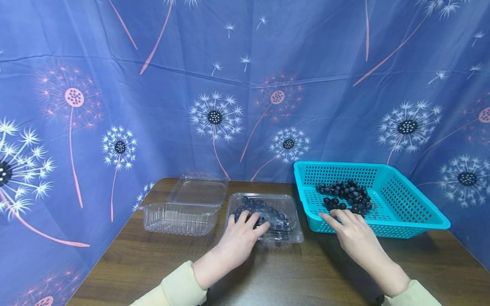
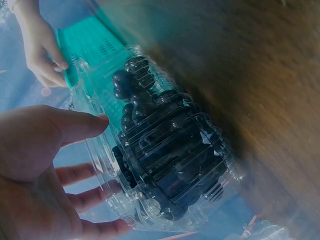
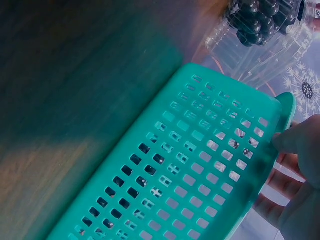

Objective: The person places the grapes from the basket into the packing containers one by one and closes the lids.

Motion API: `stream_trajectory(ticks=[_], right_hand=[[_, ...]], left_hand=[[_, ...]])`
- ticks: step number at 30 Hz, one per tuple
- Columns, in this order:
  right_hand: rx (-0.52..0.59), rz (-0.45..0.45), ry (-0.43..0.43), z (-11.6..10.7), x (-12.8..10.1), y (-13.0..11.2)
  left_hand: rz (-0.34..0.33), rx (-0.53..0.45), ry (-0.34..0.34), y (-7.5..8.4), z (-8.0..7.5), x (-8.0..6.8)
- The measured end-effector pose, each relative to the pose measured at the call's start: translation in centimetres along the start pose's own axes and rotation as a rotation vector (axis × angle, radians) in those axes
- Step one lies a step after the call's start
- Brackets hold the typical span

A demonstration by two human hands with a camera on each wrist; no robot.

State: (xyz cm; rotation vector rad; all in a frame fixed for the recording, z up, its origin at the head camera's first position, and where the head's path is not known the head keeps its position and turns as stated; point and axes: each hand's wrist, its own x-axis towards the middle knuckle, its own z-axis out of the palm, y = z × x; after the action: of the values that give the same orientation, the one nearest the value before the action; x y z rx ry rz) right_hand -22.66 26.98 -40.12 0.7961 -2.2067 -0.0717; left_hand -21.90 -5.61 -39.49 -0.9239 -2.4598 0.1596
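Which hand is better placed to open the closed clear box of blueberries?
Left, probably. The left hand already rests on the closed clear plastic clamshell box of blueberries, fingers spread over its lid. The right hand is at the near rim of the teal perforated plastic basket, apart from the box.

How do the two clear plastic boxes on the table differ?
The closed box is full of dark berries; the open box looks empty. The closed box sits under the left hand; no hand touches the open box, whose lid is flung back. Both are clear ribbed clamshells.

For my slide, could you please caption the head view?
Left hand on closed blueberry clamshell; right hand at teal basket.
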Motion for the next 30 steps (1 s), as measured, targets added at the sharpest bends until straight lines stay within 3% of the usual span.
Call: stream_trajectory(ticks=[12,21,30], right_hand=[[0.026,0.011,-0.019,-0.1,-0.1,0.1],[0.002,0.015,-0.001,0.1,-0.1,0.0],[0.016,0.02,-0.019,-0.1,-0.1,0.0]], left_hand=[[-0.023,0.0,-0.001,-0.4,0.6,0.8],[-0.037,0.019,0.035,-0.7,1.8,1.6],[-0.047,0.023,0.004,-1.1,2.3,2.2]])
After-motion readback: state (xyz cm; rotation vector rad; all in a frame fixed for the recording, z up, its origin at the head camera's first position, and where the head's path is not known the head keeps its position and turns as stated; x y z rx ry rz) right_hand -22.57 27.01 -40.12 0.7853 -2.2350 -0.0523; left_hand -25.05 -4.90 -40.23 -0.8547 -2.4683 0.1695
